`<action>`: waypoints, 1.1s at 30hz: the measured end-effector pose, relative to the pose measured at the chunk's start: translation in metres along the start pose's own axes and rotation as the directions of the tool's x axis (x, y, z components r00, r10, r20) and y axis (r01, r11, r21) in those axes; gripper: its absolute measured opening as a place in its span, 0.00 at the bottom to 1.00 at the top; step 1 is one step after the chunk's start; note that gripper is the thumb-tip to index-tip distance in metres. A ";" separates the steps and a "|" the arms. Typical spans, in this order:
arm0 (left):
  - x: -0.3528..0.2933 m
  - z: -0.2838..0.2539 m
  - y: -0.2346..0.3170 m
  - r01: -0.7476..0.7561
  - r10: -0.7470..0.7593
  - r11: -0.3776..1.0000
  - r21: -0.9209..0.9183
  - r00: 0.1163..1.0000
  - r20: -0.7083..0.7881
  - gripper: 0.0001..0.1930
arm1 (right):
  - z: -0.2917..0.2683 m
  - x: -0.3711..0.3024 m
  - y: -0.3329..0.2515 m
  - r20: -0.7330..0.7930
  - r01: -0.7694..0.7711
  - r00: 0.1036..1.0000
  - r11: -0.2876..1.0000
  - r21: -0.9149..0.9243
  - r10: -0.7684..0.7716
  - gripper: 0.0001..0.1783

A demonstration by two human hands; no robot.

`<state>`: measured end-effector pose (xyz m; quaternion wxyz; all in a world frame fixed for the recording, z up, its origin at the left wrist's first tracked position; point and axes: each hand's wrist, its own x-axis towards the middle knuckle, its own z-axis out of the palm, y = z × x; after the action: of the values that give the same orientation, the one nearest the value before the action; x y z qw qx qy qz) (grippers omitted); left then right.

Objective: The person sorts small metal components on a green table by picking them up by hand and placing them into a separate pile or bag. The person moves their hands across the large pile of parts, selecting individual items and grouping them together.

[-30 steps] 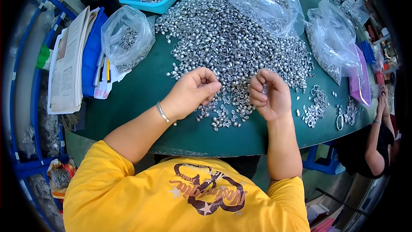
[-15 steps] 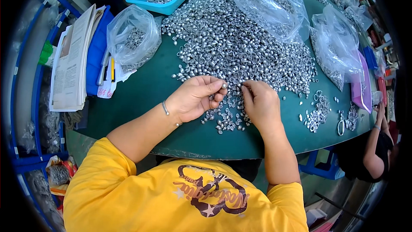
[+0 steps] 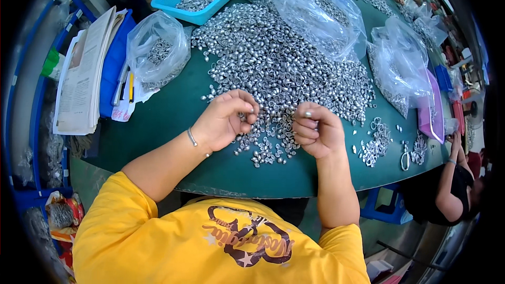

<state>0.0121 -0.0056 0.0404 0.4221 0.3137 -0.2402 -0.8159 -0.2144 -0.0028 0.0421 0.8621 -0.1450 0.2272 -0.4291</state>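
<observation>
Evidently, the relation that matters is between the right hand [image 3: 320, 130] and the small, shiny, silver-grey metal piece [image 3: 308, 115] at its fingertips: the piece sits on the hand's upper side, pinched between thumb and index finger, the other fingers curled into the palm. It is too small to tell which way its long axis runs. The left hand [image 3: 222, 122] is apart from it, across a gap to the left, with thumb and fingers bent and only slightly spread; whether they have hold of anything cannot be told.

Beyond both hands spreads the broad heap of rounded, hollow, silver-grey metal pieces [image 3: 279, 58], its loose near fringe reaching down between them. The right hand is nearer to the separate cluster of pale silver metal rings [image 3: 377, 143], which lies to its right. The near edge of the dark green table [image 3: 144, 134] curves beneath both forearms; green surface shows between fringe and edge, and more widely left of the left hand.
</observation>
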 end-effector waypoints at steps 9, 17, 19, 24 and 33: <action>0.021 0.014 0.006 -0.463 0.481 -0.143 0.875 0.740 0.470 0.05 | 0.026 0.014 0.013 0.187 0.055 0.846 -0.266 -0.962 -0.500 0.06; 0.034 0.013 -0.009 -0.335 0.413 -0.396 0.855 0.767 0.492 0.03 | 0.016 0.019 0.026 0.330 -0.018 0.798 -0.567 -0.823 -0.505 0.06; 0.035 0.012 -0.011 -0.338 0.425 -0.396 0.854 0.757 0.497 0.03 | 0.015 0.020 0.027 0.322 -0.023 0.796 -0.556 -0.831 -0.513 0.06; 0.031 0.016 -0.001 -0.317 0.399 0.396 0.862 0.905 0.149 0.06 | 0.005 0.024 0.025 0.304 0.139 0.758 -0.312 -0.940 -0.577 0.06; 0.016 -0.004 0.008 0.101 -0.088 0.982 -0.162 0.993 0.083 0.04 | 0.012 0.016 0.011 -0.014 0.211 0.851 0.366 -0.906 -0.525 0.06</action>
<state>0.0117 -0.0234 0.0380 0.3981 0.2577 -0.1722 -0.8634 -0.1923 -0.0087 0.0429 0.4936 -0.5483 0.5041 -0.4490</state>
